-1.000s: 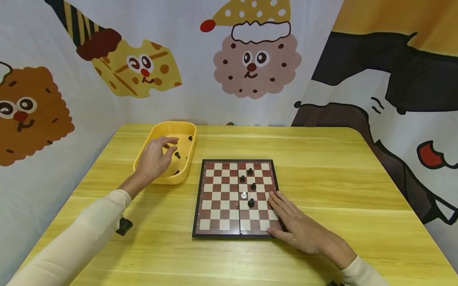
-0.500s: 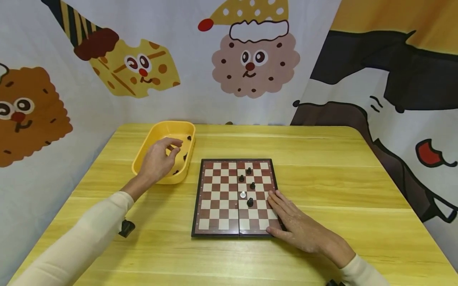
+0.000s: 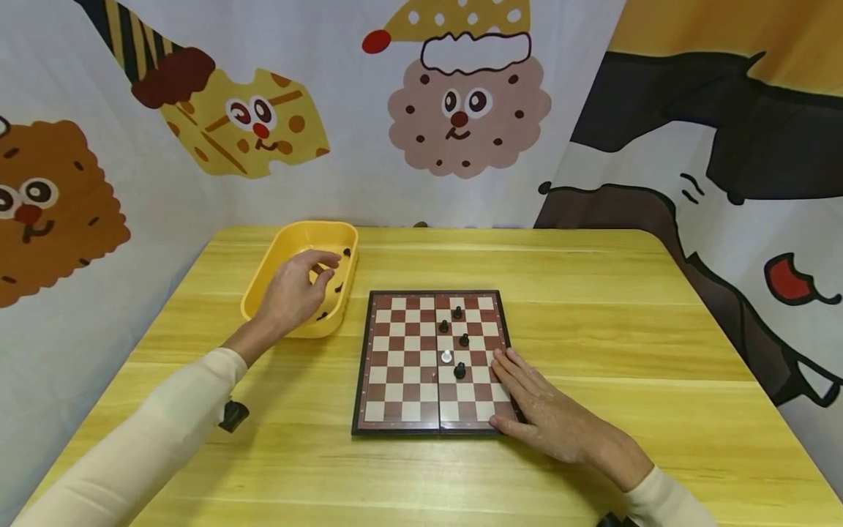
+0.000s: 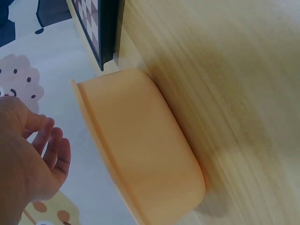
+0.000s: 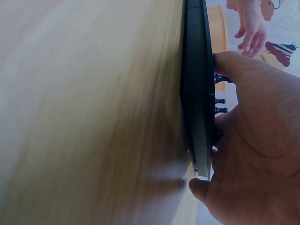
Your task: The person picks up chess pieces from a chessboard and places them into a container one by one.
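My left hand (image 3: 294, 289) hovers over the yellow tray (image 3: 299, 228), its fingers loosely bent and the thumb close to the index fingertip; no piece shows between them. In the left wrist view the same hand (image 4: 33, 154) hangs beyond the tray's side wall (image 4: 140, 145). Small black chess pieces (image 3: 339, 288) lie in the tray; part of its floor is hidden by the hand. My right hand (image 3: 549, 413) rests with straight fingers on the right border of the chessboard (image 3: 402, 375). On the board stand one white piece (image 3: 447, 356) and several black pieces (image 3: 459, 371).
The yellow wood-grain table (image 3: 626, 307) carries tray and board, the tray at the back left. A printed cartoon curtain (image 3: 369, 183) hangs right behind the table's far edge. Under the left sleeve (image 3: 145, 432) shows a black wrist mount (image 3: 233, 416).
My left hand has shifted slightly right over the tray, its thumb drawing nearer the index finger. A black piece seen beside the thumb is now out of sight. The right hand stays put.
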A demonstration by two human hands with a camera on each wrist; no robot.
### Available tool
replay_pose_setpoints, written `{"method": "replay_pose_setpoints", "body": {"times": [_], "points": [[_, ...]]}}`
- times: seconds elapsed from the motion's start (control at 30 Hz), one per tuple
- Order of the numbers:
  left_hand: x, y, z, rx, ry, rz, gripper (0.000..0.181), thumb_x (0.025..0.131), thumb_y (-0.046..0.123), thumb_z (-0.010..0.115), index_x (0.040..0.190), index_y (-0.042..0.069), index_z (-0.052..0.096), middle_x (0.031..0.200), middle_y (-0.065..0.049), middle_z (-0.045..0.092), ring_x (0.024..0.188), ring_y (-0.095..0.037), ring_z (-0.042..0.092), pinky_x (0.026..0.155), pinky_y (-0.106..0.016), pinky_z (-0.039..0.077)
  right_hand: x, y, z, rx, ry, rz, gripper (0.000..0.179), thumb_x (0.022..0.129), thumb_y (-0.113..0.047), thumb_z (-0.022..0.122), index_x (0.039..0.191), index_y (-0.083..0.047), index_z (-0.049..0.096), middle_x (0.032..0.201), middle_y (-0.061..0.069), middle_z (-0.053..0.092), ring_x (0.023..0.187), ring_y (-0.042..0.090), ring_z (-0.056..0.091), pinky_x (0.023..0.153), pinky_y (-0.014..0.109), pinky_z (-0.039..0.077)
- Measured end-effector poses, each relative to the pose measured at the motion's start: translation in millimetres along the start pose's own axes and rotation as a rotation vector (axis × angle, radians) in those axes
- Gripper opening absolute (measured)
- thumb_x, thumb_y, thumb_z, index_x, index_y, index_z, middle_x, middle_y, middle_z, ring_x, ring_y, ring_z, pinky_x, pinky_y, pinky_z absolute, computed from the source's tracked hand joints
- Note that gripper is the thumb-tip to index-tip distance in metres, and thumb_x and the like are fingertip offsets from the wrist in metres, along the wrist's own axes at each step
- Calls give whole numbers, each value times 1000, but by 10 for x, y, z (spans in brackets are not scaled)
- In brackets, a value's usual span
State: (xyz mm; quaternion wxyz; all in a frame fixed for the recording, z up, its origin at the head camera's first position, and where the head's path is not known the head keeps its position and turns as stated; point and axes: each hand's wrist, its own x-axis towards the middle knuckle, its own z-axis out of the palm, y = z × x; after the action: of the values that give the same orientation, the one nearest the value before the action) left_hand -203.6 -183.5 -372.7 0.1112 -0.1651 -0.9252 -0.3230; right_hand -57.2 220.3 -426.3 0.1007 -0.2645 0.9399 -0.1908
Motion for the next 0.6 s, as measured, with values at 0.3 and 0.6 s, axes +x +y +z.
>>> {"method": "replay_pose_setpoints", "body": {"times": [0.3,0.6], "points": [[-12,54,96,-56,-44,8,27,103,8,60,128,1,66,118,-12,67,97,-27,63,72,-41,54,18,10,10,0,0,5,84,103,-58,49,161,-3,22,169,9,10,154,29,5,118,52,21],[22,243,350,-207,-115,47,29,102,14,65,129,3,65,119,-11,66,99,-24,63,79,-39,56,16,2,-18,-5,-11,13,84,103,-58,48,161,-3,21,169,9,9,154,29,4,118,52,20]]}}
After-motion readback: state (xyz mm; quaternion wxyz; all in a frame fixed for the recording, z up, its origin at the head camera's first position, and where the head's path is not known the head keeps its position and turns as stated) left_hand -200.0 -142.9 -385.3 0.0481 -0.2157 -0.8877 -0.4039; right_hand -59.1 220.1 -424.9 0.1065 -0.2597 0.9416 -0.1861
